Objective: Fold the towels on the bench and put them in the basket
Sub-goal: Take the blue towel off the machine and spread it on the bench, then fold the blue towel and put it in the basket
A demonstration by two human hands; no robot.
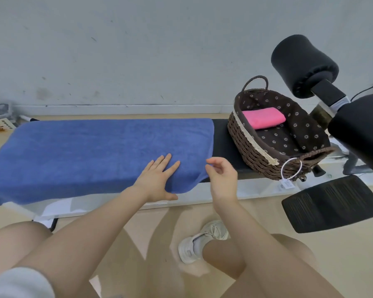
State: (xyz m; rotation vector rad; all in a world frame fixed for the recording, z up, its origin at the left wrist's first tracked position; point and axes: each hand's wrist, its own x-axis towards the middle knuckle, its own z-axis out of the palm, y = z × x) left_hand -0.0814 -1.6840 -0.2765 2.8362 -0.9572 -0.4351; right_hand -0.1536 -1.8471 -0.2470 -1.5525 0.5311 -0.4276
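Towel (91, 151) edge overhangs bench (221, 134) front.

Left hand: my left hand (157, 179) lies flat on the blue towel (91, 151).
Right hand: my right hand (221, 175) hovers, fingers loosely curled, at the towel's corner.
Basket: the wicker basket (246, 143) on the counter (222, 138) holds a folded pink towel (263, 118).

Left hand (157, 179): palm down, fingers straight and spread, thumb out to the side. Right hand (221, 176): raised, fingers loosely curled, thumb and forefinger close together; contact unclear. Both forearms bare, extended forward. Bare knees below.
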